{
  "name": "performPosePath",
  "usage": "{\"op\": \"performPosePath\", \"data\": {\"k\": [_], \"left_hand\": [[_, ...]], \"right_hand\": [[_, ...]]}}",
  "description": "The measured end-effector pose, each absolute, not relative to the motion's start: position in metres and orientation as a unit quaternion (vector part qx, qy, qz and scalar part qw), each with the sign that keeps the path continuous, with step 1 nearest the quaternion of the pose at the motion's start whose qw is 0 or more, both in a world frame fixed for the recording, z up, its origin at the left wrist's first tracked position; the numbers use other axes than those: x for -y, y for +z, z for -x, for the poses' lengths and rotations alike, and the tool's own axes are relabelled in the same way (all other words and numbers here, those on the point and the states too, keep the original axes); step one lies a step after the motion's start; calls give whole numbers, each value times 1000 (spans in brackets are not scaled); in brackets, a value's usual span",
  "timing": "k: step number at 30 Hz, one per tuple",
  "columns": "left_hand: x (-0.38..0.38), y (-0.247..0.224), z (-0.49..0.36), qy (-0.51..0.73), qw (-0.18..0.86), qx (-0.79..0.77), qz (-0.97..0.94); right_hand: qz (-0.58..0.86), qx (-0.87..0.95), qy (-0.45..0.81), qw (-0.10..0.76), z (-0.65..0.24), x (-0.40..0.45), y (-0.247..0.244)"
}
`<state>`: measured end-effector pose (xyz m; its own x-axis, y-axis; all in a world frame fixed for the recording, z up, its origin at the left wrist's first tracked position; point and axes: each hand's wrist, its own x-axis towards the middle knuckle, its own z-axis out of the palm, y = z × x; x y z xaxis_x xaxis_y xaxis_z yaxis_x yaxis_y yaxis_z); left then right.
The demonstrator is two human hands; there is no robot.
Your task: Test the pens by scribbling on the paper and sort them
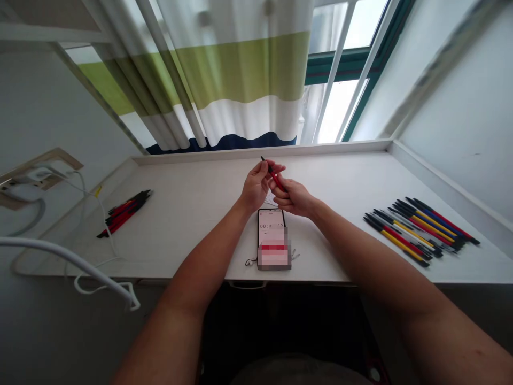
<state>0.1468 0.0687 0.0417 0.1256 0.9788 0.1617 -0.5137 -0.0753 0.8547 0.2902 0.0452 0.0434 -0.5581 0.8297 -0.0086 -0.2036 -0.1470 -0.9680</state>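
A red pen point(274, 176) with black ends is held between my two hands, above the middle of the white desk. My left hand point(257, 184) pinches its upper part between thumb and fingers, with the black tip pointing up and away to the left. The fingers of my right hand point(293, 195) are wrapped round its lower end. Just below the hands lies a phone point(271, 219) with a timer-like display, its lower part blurred out. Something pale and small point(270, 199) is partly hidden between the hands and the phone.
A bundle of red and black pens point(125, 213) lies at the left. Several pens in yellow, red, blue, white and black point(420, 227) lie in a row at the right. A white cable point(68, 256) arcs over the desk's left front edge. Curtains point(240, 75) hang behind.
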Motion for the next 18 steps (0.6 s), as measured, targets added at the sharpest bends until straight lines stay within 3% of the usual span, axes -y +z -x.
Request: {"op": "performPosePath", "data": {"k": [7,12,15,18], "left_hand": [[-65,37,-155,639,577,-281,-424],[-62,36,-148,646,579,-269,-419],[-61,36,-143,639,579,-279,-422],[-60,36,-142,633,580,-277,-431]], "right_hand": [[385,644,439,494,-281,-49,30],[370,603,544,451,-281,-48,32],[365,587,532,489,-283,-49,32],[368,598,545,459,-285,-49,33]]}}
